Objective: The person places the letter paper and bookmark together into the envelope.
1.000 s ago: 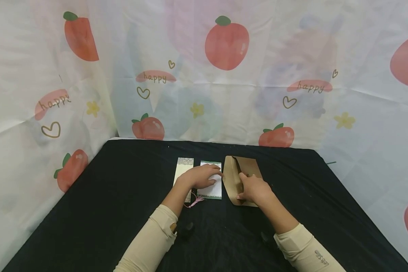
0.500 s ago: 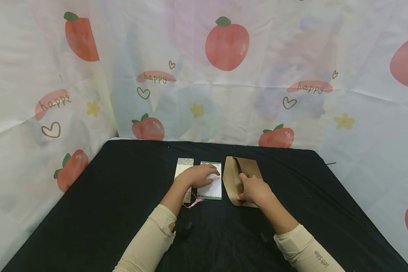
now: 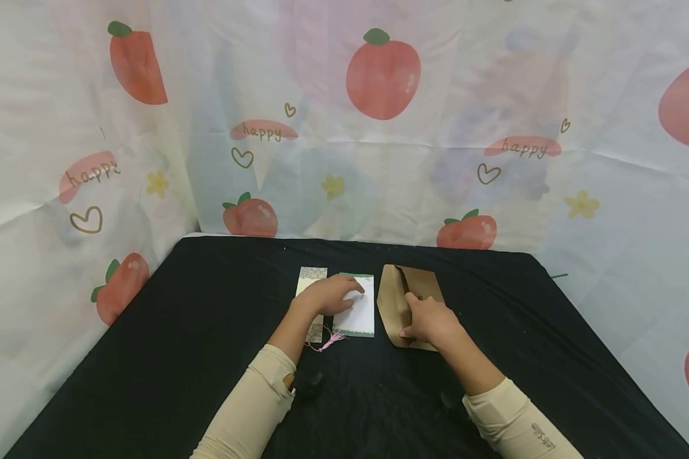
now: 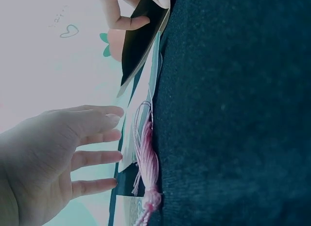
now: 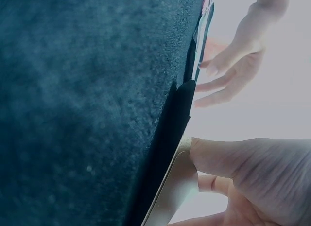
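A brown paper envelope (image 3: pixel 392 306) lies on the black cloth, its flap raised to the left and a dark gap along the opening. My right hand (image 3: pixel 430 319) rests on it, thumb and fingers spread apart and touching it near that opening. To the left lies a white card (image 3: pixel 363 319) with green borders. My left hand (image 3: pixel 330 296) hovers over this card with fingers extended; whether the fingertips touch it I cannot tell. Partly hidden under the left hand is a cream bookmark-like strip (image 3: pixel 311 274) with patterned ends. A pink tassel (image 3: pixel 332 340) lies at the near ends of both.
Black cloth (image 3: pixel 161 357) covers the table. A white curtain (image 3: pixel 344 172) printed with peaches and hearts stands behind and at the sides.
My left hand has shifted a little to the left, baring more of the white card. The right hand and the envelope have hardly moved.
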